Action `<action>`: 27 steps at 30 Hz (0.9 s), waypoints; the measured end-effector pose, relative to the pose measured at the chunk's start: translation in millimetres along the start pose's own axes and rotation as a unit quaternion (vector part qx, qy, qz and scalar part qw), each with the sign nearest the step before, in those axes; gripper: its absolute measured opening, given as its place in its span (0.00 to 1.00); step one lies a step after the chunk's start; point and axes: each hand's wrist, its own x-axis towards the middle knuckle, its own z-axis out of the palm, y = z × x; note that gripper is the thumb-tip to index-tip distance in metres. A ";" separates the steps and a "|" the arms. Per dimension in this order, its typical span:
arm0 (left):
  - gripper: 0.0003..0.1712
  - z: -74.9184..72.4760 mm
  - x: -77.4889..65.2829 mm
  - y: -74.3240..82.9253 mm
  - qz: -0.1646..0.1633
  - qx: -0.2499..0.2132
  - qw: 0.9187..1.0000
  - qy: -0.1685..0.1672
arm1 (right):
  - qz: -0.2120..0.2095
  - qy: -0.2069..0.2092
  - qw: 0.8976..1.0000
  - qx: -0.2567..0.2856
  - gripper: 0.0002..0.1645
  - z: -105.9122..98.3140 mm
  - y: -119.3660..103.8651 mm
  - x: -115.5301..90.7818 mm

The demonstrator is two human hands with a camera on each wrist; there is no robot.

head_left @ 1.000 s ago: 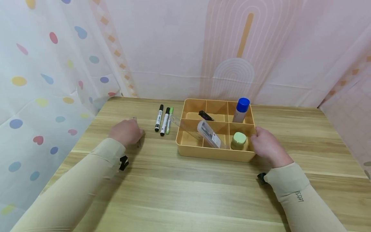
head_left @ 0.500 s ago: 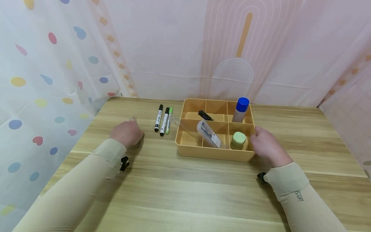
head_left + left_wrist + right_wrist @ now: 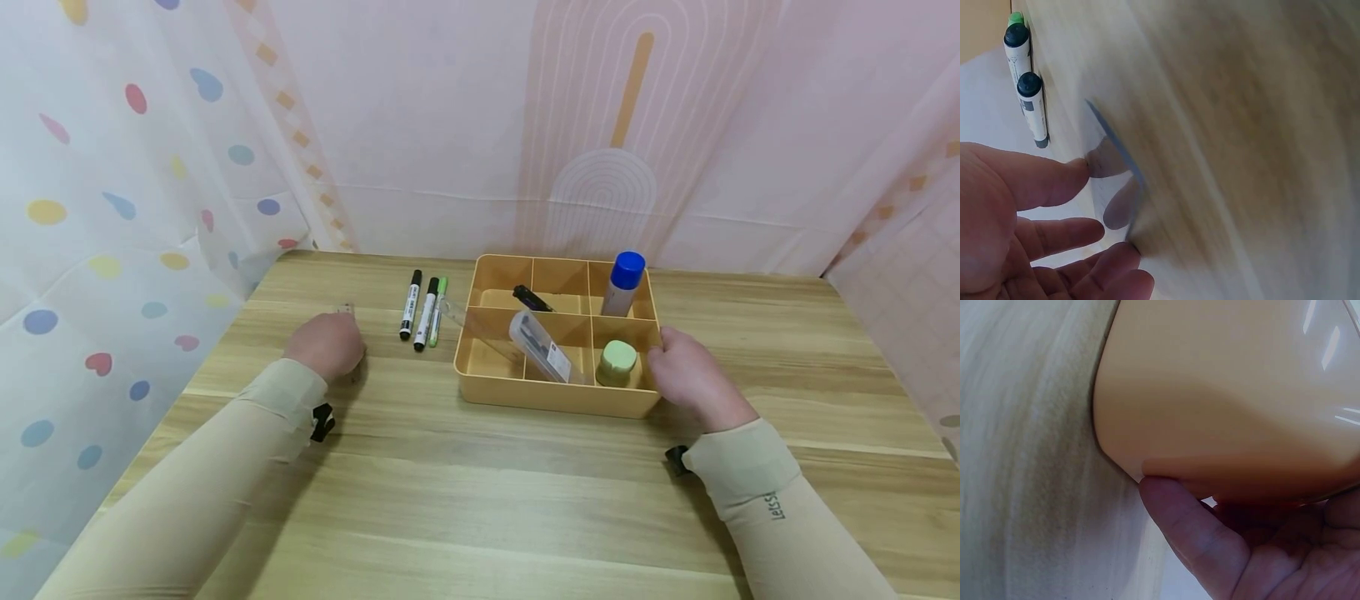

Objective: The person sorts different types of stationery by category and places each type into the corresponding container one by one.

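Note:
My left hand (image 3: 326,346) is at the left of the table, thumb and fingertips at the edges of a thin, flat, shiny strip (image 3: 1107,187). In the left wrist view the strip mirrors the fingers; in the head view the hand covers most of it. My right hand (image 3: 693,375) grips the right end of a yellow divided organizer box (image 3: 555,402), its thumb (image 3: 1179,512) against the wall. In the box are a black pen (image 3: 532,298), a clear ruler (image 3: 480,329), a clear plastic case (image 3: 542,346), a blue-capped bottle (image 3: 624,287) and a pale green-topped small jar (image 3: 617,363).
Between the left hand and the box lie two black-capped markers, one marker (image 3: 410,306) slightly apart from the other marker (image 3: 427,315). A slim green pen (image 3: 438,310) lies alongside them. A patterned curtain (image 3: 435,125) hangs behind the wooden table (image 3: 480,492).
The left hand's fingers have drawn in closer over the strip, which has barely shifted. The right hand and the box have stayed in place.

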 end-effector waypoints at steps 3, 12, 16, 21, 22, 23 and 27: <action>0.18 0.1 0.6 -0.4 0.001 0.002 1.000 0.007 | 0.003 -0.002 1.000 0.000 0.32 -0.3 -0.3 -0.2; 0.14 -1.0 1.1 -0.4 -0.007 -0.018 1.000 0.004 | 0.001 -0.005 1.000 -0.003 0.32 -0.8 -1.0 -0.6; 0.13 -1.5 0.7 0.3 -0.008 -0.025 1.000 0.003 | 0.000 -0.003 1.000 -0.004 0.32 -0.6 -1.1 -0.6; 0.12 -2.4 -0.3 1.2 -0.011 -0.029 1.000 -0.002 | 0.003 -0.008 1.000 -0.003 0.33 -1.0 -1.3 -0.5; 0.12 -2.6 -0.5 1.7 -0.012 -0.029 1.000 -0.002 | 0.004 -0.009 1.000 -0.002 0.33 -1.1 -1.3 -0.4; 0.12 -2.7 -0.5 1.8 -0.012 -0.028 1.000 -0.003 | 0.005 -0.011 1.000 -0.001 0.33 -1.1 -1.4 -0.4; 0.12 -1.9 0.0 1.4 -0.008 -0.020 1.000 0.001 | 0.004 -0.011 1.000 -0.002 0.33 -0.8 -1.7 -0.2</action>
